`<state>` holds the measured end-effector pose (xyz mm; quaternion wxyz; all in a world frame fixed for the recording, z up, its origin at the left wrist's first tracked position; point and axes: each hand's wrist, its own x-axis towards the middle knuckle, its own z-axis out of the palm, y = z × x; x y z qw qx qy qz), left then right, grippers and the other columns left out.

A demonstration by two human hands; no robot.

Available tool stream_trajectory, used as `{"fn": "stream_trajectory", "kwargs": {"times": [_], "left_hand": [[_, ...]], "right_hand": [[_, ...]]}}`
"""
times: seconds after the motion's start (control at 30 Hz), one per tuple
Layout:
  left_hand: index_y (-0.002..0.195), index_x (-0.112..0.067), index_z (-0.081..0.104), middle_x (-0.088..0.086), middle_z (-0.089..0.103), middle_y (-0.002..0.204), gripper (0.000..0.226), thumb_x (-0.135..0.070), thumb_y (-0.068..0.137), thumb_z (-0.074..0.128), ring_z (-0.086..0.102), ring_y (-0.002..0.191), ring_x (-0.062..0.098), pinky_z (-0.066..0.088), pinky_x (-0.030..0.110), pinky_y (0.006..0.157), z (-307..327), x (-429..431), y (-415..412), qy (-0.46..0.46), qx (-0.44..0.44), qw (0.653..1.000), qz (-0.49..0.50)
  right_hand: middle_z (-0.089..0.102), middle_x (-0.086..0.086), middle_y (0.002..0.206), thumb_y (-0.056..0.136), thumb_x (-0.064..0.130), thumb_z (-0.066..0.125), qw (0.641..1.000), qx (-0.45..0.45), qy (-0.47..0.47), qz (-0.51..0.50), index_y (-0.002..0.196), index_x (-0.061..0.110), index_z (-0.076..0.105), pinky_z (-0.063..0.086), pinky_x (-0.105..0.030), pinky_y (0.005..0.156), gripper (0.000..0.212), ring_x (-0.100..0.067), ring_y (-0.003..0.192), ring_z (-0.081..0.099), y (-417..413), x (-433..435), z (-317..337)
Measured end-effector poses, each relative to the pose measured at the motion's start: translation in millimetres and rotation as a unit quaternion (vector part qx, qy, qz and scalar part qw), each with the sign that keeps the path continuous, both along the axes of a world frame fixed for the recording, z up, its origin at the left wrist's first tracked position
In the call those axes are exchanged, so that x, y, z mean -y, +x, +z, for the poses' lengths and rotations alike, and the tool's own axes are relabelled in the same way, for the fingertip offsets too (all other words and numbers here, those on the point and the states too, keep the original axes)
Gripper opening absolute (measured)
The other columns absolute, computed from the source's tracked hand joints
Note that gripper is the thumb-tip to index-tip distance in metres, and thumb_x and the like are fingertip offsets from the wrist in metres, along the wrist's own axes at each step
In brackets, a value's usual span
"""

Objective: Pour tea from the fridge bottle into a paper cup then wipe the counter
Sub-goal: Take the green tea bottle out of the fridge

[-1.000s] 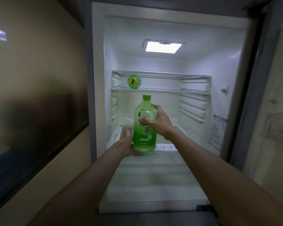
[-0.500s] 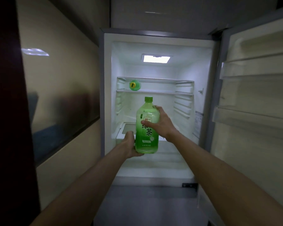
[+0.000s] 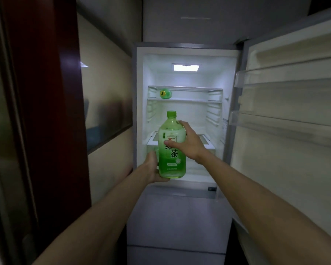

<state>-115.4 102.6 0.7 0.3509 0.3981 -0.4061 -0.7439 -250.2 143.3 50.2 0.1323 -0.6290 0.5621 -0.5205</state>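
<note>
Farther from the open fridge (image 3: 214, 77) now.
Our left grip (image 3: 154, 168) cups under the tea bottle (image 3: 172, 163); right grip (image 3: 191, 143) wraps its label.

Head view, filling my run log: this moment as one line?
bottle capped, upright | left hand holds base | right hand grips label | fridge open

The bottle (image 3: 172, 148) has drawn back — out of the fridge (image 3: 187, 54).

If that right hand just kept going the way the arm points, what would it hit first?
The tea bottle, which the right hand grips; past it, probably the inside of the open fridge, though depth is unclear.
</note>
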Motion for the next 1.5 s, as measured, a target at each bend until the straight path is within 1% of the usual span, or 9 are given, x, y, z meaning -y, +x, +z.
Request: {"fn": "stream_trajectory", "kwargs": {"times": [0.1,0.37,0.63,0.87,0.97,1.1,1.2,1.33,1.5], "left_hand": [[0.091,-0.004,0.056,0.018,0.063,0.095,0.047,-0.043,0.096,0.030,0.062,0.087,0.035,0.054,0.044,0.072,1.7,-27.0,14.9,0.006,-0.019,1.000,0.004],[0.091,-0.001,0.051,0.021,0.062,0.094,0.046,-0.040,0.097,0.029,0.063,0.083,0.036,0.055,0.041,0.056,4.1,-91.4,64.7,0.029,-0.025,0.999,0.004],[0.093,-0.002,0.052,0.022,0.062,0.100,0.049,-0.042,0.098,0.025,0.062,0.089,0.036,0.052,0.043,0.063,-2.1,-176.1,121.4,0.018,-0.003,1.000,-0.015],[0.103,-0.002,0.056,0.023,0.062,0.104,0.046,-0.039,0.098,0.029,0.062,0.093,0.037,0.053,0.044,0.066,-1.8,-261.1,161.0,0.026,-0.001,1.000,-0.016],[0.096,-0.004,0.056,0.022,0.062,0.101,0.048,-0.040,0.099,0.025,0.061,0.093,0.036,0.052,0.044,0.069,4.6,-291.1,168.1,0.016,0.004,1.000,-0.026],[0.094,-0.005,0.058,0.021,0.063,0.100,0.049,-0.040,0.099,0.024,0.061,0.095,0.035,0.053,0.044,0.077,11.9,-327.4,169.6,0.002,-0.002,0.999,-0.046],[0.093,-0.007,0.061,0.020,0.065,0.097,0.047,-0.037,0.099,0.026,0.062,0.096,0.035,0.051,0.046,0.087,14.4,-350.4,167.1,-0.018,0.007,0.998,-0.054],[0.098,-0.005,0.061,0.022,0.064,0.101,0.046,-0.038,0.098,0.028,0.062,0.100,0.036,0.052,0.047,0.088,12.5,-389.6,162.3,-0.024,0.012,0.997,-0.077],[0.100,-0.003,0.058,0.023,0.061,0.112,0.044,-0.041,0.096,0.035,0.059,0.108,0.040,0.048,0.051,0.097,4.0,-445.1,151.8,-0.025,0.024,0.994,-0.106]], "right_hand": [[0.061,-0.002,0.123,0.066,0.035,0.087,1.000,-0.005,-0.002,0.005,0.138,0.025,0.039,0.053,-0.047,0.093,0.087,-0.023,0.109,0.061,14.3,-24.9,3.1],[0.061,-0.003,0.122,0.068,0.032,0.087,1.000,0.004,0.000,0.007,0.139,0.023,0.039,0.053,-0.046,0.094,0.087,-0.022,0.108,0.062,60.6,-93.8,5.3],[0.063,0.002,0.116,0.068,0.031,0.087,1.000,0.013,-0.003,0.006,0.135,0.027,0.040,0.054,-0.043,0.091,0.082,-0.015,0.101,0.065,117.3,-183.7,-0.3],[0.065,0.004,0.114,0.067,0.030,0.087,1.000,0.014,-0.002,0.001,0.134,0.028,0.041,0.056,-0.041,0.089,0.081,-0.012,0.099,0.066,156.6,-264.9,-5.3],[0.065,0.003,0.116,0.066,0.030,0.088,1.000,0.015,-0.011,-0.006,0.135,0.027,0.040,0.055,-0.041,0.090,0.084,-0.015,0.101,0.066,165.6,-295.1,-0.9],[0.063,0.008,0.111,0.066,0.031,0.088,0.999,-0.004,-0.032,-0.024,0.135,0.025,0.042,0.055,-0.031,0.084,0.083,-0.009,0.097,0.065,171.6,-334.2,8.7],[0.064,0.005,0.110,0.067,0.029,0.087,0.999,-0.006,-0.033,-0.029,0.135,0.024,0.041,0.055,-0.027,0.079,0.083,-0.008,0.095,0.066,171.4,-359.9,12.3],[0.063,0.016,0.102,0.067,0.031,0.087,0.998,-0.009,-0.039,-0.048,0.133,0.027,0.042,0.049,-0.012,0.067,0.080,0.004,0.087,0.063,167.4,-406.8,11.5],[0.066,0.006,0.110,0.067,0.033,0.087,0.997,-0.022,-0.043,-0.060,0.127,0.032,0.044,0.056,-0.029,0.081,0.074,-0.010,0.095,0.067,155.9,-469.3,-1.8]]}}
